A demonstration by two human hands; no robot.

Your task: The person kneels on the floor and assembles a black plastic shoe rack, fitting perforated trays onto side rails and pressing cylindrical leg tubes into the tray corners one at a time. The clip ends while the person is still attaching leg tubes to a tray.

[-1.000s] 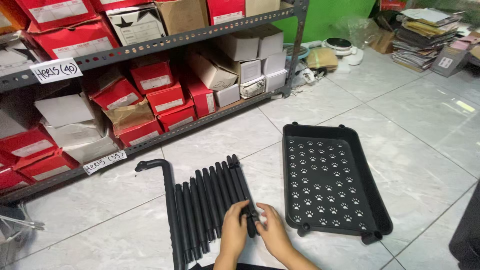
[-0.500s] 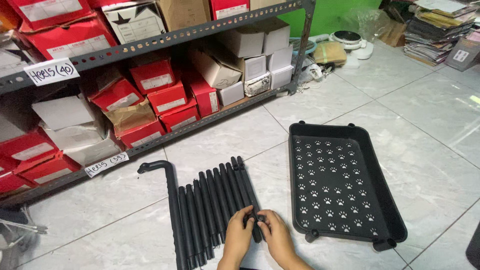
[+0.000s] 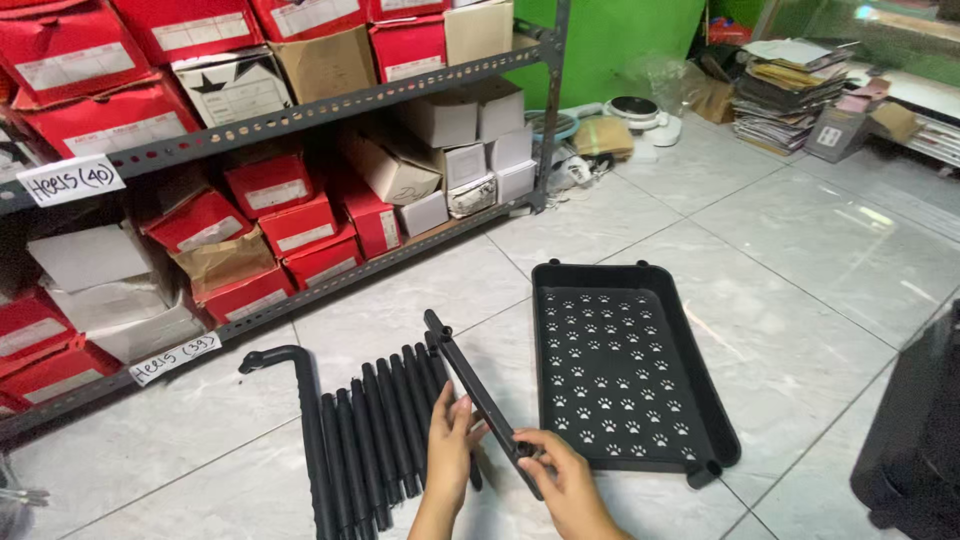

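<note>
A grey slotted-steel shelving rack [image 3: 300, 105] fills the left background, packed with red and white shoe boxes [image 3: 270, 185]. On the pale glossy floor tiles [image 3: 800, 250] lies a black rectangular plastic tray [image 3: 625, 375], its base pierced with paw-print holes, just right of the hands. Left of it, a row of black tubes [image 3: 375, 440] lies side by side, beside one longer tube with a bent elbow end [image 3: 300, 400]. The black tube [image 3: 480, 400] in hand is lifted above the row, its long axis running from near right to far left. The left hand [image 3: 452, 445] grips its middle; the right hand [image 3: 560, 475] closes on its near end.
</note>
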